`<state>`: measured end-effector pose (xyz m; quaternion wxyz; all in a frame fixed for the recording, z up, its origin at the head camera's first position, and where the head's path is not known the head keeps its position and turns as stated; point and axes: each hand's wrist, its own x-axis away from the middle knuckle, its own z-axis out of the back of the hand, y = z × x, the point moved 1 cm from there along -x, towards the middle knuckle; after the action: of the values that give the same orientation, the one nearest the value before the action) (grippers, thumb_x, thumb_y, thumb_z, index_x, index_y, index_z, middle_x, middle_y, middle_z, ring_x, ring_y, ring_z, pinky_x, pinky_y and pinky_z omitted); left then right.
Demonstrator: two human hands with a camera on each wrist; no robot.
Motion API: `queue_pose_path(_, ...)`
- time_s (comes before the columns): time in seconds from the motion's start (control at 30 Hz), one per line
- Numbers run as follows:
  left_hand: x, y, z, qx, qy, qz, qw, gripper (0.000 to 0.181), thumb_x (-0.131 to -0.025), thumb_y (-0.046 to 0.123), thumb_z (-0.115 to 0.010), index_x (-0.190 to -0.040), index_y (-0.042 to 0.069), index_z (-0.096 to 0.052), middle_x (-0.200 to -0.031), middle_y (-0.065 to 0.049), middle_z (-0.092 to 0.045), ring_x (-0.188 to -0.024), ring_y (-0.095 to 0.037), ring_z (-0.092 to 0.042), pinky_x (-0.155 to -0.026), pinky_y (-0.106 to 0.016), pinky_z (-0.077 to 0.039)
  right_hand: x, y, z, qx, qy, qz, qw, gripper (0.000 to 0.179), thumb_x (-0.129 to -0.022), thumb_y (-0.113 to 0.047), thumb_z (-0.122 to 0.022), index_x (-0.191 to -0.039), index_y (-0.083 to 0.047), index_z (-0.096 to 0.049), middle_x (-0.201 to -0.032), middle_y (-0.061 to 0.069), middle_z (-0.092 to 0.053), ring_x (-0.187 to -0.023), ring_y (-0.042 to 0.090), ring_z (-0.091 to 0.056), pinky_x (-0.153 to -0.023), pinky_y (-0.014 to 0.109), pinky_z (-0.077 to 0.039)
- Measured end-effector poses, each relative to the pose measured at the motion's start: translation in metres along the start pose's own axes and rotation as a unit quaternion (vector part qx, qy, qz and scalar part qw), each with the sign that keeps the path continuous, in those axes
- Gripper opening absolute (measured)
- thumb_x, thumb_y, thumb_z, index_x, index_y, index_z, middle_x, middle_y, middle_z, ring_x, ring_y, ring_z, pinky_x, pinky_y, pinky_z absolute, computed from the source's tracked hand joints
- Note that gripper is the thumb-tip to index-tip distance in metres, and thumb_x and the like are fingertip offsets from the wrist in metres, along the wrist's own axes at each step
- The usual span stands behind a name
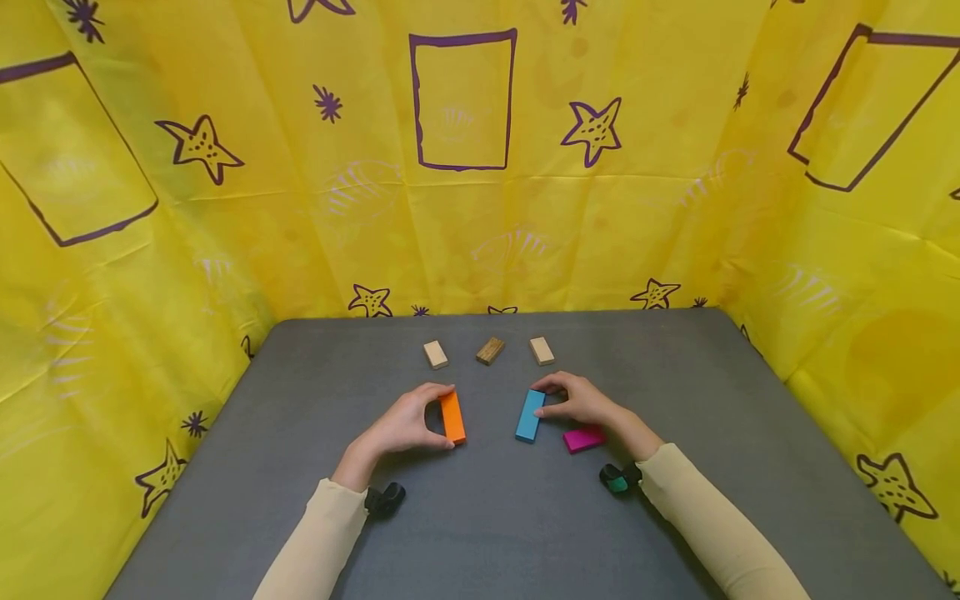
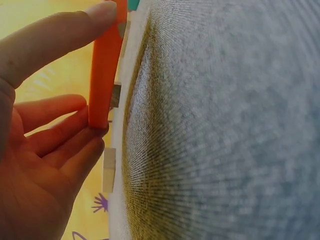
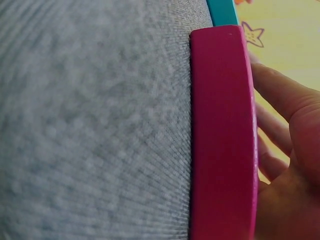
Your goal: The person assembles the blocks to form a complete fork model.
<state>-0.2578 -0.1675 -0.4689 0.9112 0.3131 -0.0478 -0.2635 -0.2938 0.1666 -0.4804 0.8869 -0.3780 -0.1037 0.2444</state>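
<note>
My left hand [image 1: 401, 423] holds an orange block [image 1: 453, 417] by its two short ends, thumb at the near end and fingertips at the far end. In the left wrist view the orange block [image 2: 104, 75] spans the gap from thumb to fingers. To the right, my right hand [image 1: 585, 402] pinches a blue block [image 1: 530, 417], its fingers at the far end and the thumb along the right side. Beneath the right wrist lies a magenta block [image 1: 583, 439]; in the right wrist view this magenta block [image 3: 222, 130] hides part of the hand and of the blue block [image 3: 223, 12].
Farther back, a pale wooden block [image 1: 435, 355], a darker brown one [image 1: 491, 351] and another pale block [image 1: 542, 351] form a loose row. All lie on a grey table [image 1: 480, 533], which yellow patterned cloth [image 1: 285, 233] surrounds at the back and sides.
</note>
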Motion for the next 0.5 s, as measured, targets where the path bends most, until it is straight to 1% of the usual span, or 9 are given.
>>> queue_pose_path(0.27, 0.0, 0.008, -0.001, 0.009, -0.009, -0.006, 0.9999, 0.086, -0.067, 0.036, -0.085, -0.139, 0.008, -0.047, -0.138, -0.005, -0.05, -0.124, -0.022, -0.048, -0.107, -0.045, -0.038, 0.0, 0.002, 0.0, -0.001, 0.001, 0.003, 1.0, 0.046, -0.08, -0.034, -0.076, -0.121, -0.016, -0.064, -0.12, 0.005, -0.061, -0.108, 0.022, -0.056, -0.097, 0.044, -0.045)
queue_pose_path(0.5, -0.001, 0.016, -0.004, 0.006, -0.017, -0.018, 0.9997, 0.087, -0.068, 0.037, -0.084, -0.14, 0.007, -0.046, -0.139, -0.005, -0.049, -0.124, -0.023, -0.048, -0.106, -0.046, -0.038, 0.0, 0.003, 0.0, -0.001, 0.002, 0.007, 1.0, 0.046, -0.08, -0.034, -0.075, -0.12, -0.015, -0.064, -0.119, 0.006, -0.061, -0.108, 0.022, -0.056, -0.097, 0.043, -0.046)
